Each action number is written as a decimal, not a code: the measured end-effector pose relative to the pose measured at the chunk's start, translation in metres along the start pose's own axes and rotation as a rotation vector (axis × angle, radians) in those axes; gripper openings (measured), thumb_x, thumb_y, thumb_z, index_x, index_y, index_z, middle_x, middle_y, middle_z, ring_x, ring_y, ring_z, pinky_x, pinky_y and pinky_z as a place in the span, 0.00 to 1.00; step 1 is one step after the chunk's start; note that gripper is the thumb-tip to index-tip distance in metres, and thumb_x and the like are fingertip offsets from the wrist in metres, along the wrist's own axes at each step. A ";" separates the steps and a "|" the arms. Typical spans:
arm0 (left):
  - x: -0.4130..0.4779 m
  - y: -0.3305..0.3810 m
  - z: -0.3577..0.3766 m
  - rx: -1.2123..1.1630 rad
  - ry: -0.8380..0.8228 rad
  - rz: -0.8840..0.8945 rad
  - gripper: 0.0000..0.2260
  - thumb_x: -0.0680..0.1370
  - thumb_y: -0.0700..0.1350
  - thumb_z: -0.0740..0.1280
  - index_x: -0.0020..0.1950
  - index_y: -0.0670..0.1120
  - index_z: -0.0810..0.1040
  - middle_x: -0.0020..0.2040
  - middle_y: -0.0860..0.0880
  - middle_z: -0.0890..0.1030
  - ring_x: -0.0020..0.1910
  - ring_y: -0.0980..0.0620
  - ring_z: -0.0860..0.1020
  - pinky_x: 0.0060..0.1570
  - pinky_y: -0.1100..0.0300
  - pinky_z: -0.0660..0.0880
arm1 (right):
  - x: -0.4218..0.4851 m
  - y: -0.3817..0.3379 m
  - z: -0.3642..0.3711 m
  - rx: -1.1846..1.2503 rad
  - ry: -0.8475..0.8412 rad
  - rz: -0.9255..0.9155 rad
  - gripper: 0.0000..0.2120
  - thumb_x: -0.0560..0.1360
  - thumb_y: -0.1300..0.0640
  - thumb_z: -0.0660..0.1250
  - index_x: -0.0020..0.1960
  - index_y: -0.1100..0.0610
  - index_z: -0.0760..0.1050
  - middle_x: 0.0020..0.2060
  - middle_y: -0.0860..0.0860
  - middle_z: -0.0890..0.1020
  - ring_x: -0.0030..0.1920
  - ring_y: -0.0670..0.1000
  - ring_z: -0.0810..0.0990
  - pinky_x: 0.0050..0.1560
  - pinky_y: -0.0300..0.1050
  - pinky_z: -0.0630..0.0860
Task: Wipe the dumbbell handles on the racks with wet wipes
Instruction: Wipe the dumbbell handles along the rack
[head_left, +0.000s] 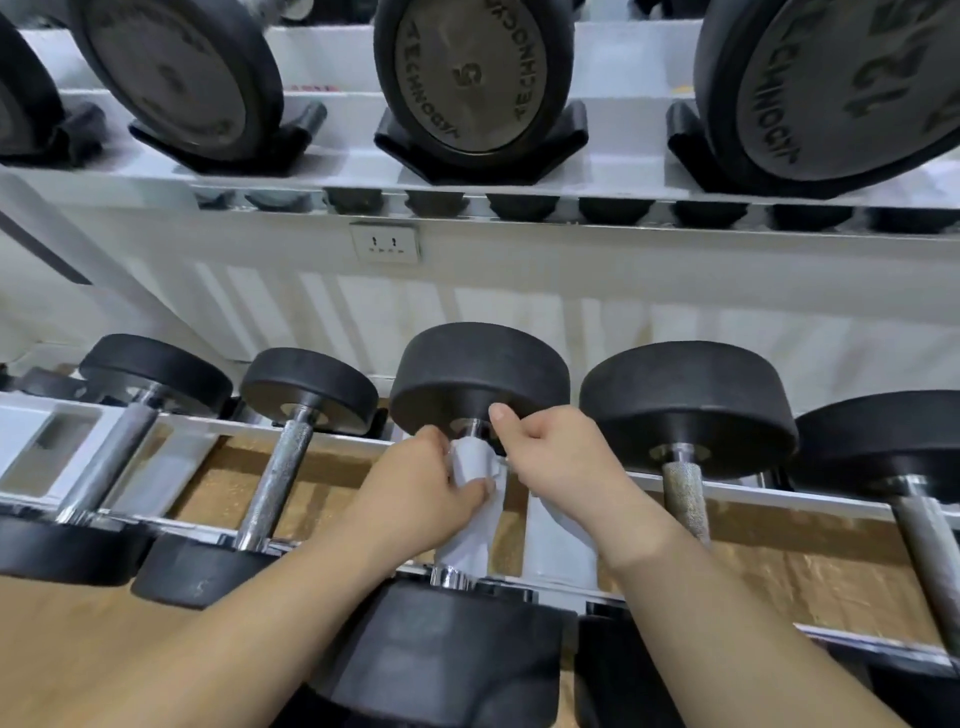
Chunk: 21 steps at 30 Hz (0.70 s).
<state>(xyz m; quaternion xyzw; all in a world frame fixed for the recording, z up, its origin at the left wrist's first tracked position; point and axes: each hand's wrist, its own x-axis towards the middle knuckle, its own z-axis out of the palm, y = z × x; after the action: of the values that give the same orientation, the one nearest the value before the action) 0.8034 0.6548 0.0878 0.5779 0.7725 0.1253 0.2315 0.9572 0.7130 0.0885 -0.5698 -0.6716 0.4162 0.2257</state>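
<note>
Your wet wipe (475, 460) is a soft white sheet, creased and wrapped like a sleeve round the handle (471, 429) of the centre dumbbell (478, 374). That handle is bright metal, bare only at its two ends. The heads are thick round discs of matt black rubber.

Five dumbbells lie across the lower rack (779, 493), a white metal rail frame. The neighbour's handle (280, 478) on your left is knurled steel. Four round dumbbell ends sit in black cradles on the upper shelf (332, 166), one stamped with a 5. One wall socket (385, 243) shows between the tiers.

Your left grip (415, 483) is curled round the wipe and handle, thumb across the front, so the wipe lies inside it. Your right grip (556, 457) sits just beside it, touching the wipe's crumpled edge, thumb tip against the far rubber head. Its fingers curl under out of sight, and I cannot tell whether they pinch anything.
</note>
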 end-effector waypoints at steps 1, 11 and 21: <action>-0.001 0.004 -0.001 0.013 -0.035 -0.001 0.14 0.77 0.58 0.70 0.44 0.49 0.72 0.42 0.46 0.81 0.47 0.45 0.81 0.35 0.58 0.69 | 0.000 0.000 0.000 -0.018 -0.002 -0.002 0.32 0.81 0.37 0.60 0.25 0.55 0.67 0.22 0.52 0.72 0.29 0.56 0.75 0.40 0.52 0.79; 0.037 0.026 0.015 -0.701 -0.242 -0.336 0.16 0.75 0.52 0.70 0.54 0.41 0.80 0.47 0.41 0.86 0.46 0.42 0.86 0.49 0.46 0.85 | -0.001 -0.003 -0.002 -0.265 0.104 -0.019 0.33 0.80 0.35 0.60 0.25 0.56 0.67 0.24 0.47 0.73 0.31 0.53 0.75 0.35 0.45 0.70; 0.004 -0.019 0.001 -0.753 -0.788 -0.297 0.07 0.82 0.43 0.69 0.58 0.40 0.79 0.52 0.42 0.87 0.51 0.46 0.86 0.55 0.50 0.82 | -0.002 -0.003 -0.002 -0.306 0.026 -0.036 0.28 0.81 0.40 0.60 0.27 0.54 0.70 0.31 0.55 0.84 0.35 0.55 0.83 0.43 0.47 0.81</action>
<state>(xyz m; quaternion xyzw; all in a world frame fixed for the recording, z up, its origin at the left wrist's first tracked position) 0.7878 0.6525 0.0772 0.3436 0.6026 0.1330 0.7079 0.9575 0.7113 0.0929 -0.5908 -0.7344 0.2975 0.1520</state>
